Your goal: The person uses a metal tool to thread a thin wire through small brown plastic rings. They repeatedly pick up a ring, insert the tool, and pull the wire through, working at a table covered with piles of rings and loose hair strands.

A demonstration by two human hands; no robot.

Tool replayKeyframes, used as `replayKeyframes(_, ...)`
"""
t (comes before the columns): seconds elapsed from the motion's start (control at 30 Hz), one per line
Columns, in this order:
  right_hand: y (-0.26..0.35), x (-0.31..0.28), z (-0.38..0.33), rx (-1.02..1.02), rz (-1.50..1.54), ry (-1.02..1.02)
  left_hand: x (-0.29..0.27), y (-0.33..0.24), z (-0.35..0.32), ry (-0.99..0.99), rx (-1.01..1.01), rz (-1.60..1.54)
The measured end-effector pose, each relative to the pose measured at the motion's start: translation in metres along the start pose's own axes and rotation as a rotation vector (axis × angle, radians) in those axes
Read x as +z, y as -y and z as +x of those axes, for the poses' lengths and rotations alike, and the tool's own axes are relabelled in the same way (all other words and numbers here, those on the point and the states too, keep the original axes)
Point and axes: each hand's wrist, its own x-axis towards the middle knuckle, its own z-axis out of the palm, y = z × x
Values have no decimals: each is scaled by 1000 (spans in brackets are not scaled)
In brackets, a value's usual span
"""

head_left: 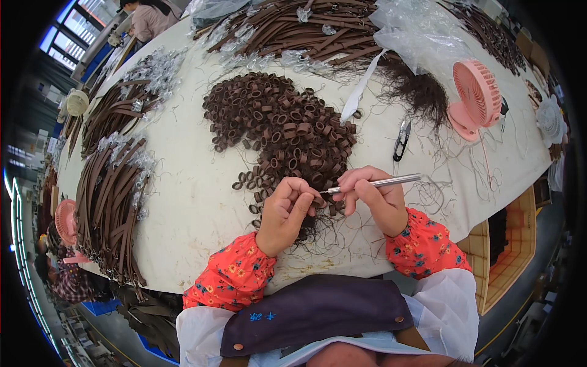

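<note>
My right hand [378,200] grips a slim silver pen-shaped tool [400,180] with a fine pointed tip. That tip reaches the fingertips of my left hand [285,211], whose thumb and fingers are pinched together. What the left fingers hold is mostly hidden; it may be one of the small brown strap loops. Just beyond both hands spreads a big heap of these brown loops [293,134], with a few loose ones at its left edge. Dark loose threads [315,229] lie under and in front of my hands.
Black-handled thread snips [402,140] and a pink fan [474,101] stand to the right on the cream-covered table [177,226]. Brown straps [113,208] lie in bundles at left, with more straps [306,27] and clear plastic [416,37] at the back. Another person [150,21] sits far left.
</note>
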Motion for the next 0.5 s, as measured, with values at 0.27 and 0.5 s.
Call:
replayKeyframes(0.27, -2, -3, 0, 50, 89, 66, 1, 2, -1, -4, 4, -26)
replayKeyframes(0.5, -2, -4, 0, 37, 47, 90, -1, 3, -1, 20, 11, -14)
